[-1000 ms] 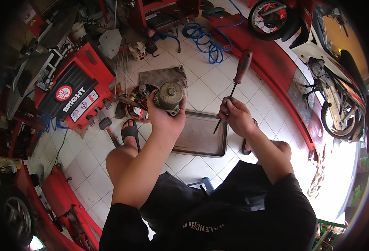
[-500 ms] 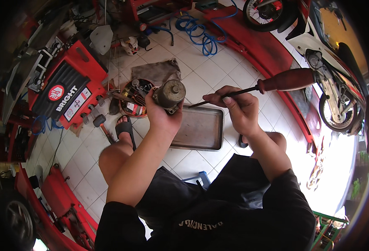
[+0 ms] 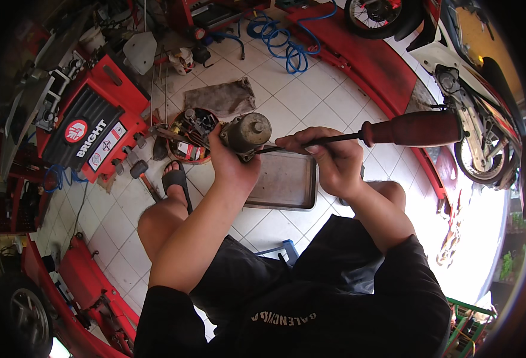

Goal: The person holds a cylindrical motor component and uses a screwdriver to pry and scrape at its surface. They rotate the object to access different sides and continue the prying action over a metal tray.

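A dirty grey starter motor (image 3: 246, 133), round with a small boss on its end cap, is gripped in my left hand (image 3: 235, 170), the palm beneath it. My right hand (image 3: 330, 160) pinches the shaft of a long screwdriver (image 3: 415, 129) with a worn red handle pointing right. The screwdriver's tip meets the motor's lower right edge near its flange; exactly what it touches there is too small to make out. Below both hands, a shallow metal tray (image 3: 284, 182) lies on the tiled floor, partly covered by my left hand.
Left of the tray stands a round container (image 3: 190, 149) of tools and parts, with a grey rag (image 3: 218, 98) beyond it. A hammer (image 3: 146, 179) lies near my left foot. Around are a red machine (image 3: 99, 119), a red lift ramp (image 3: 364, 59), a blue hose (image 3: 287, 45) and a motorcycle (image 3: 472, 101).
My right hand has moved left with the screwdriver, bringing its tip from beside the motor up to its edge. The motor has shifted slightly right in my left hand.
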Demonstrator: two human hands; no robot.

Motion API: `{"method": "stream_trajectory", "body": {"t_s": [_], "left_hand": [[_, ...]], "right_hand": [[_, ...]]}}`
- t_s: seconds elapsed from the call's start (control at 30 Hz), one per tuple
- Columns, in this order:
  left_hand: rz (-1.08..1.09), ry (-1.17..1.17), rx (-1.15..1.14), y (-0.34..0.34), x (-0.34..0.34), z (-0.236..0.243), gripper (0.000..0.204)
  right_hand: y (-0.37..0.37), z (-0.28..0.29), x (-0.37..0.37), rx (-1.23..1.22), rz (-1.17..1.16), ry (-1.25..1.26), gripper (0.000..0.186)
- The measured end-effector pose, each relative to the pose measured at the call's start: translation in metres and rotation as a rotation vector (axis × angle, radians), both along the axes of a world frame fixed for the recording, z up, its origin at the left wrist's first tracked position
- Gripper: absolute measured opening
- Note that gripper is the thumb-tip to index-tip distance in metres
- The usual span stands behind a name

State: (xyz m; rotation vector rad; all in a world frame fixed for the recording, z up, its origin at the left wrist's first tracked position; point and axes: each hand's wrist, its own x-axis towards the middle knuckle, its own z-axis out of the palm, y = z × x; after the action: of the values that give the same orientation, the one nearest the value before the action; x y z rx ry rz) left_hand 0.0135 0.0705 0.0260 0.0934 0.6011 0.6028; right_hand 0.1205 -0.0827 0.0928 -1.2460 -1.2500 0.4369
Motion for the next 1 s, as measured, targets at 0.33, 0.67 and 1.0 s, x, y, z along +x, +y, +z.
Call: {"method": "stream_trajectory", "body": {"t_s": [0.33, 0.67, 1.0], "left_hand": [[-0.011, 0.051, 0.061, -0.006, 0.001, -0.005, 0.041], [-0.044, -0.050, 0.041, -0.010, 0.003, -0.016, 0.042], [-0.043, -0.037, 0.016, -0.009, 0.005, -0.013, 0.032]], "right_hand": [[-0.001, -0.010, -0.002, -0.032, -0.132, -0.137, 0.015], [0.015, 0.006, -0.012, 0.005, -0.330, -0.065, 0.020], [0.014, 0.012, 0.004, -0.106, -0.303, -0.489, 0.020]]}}
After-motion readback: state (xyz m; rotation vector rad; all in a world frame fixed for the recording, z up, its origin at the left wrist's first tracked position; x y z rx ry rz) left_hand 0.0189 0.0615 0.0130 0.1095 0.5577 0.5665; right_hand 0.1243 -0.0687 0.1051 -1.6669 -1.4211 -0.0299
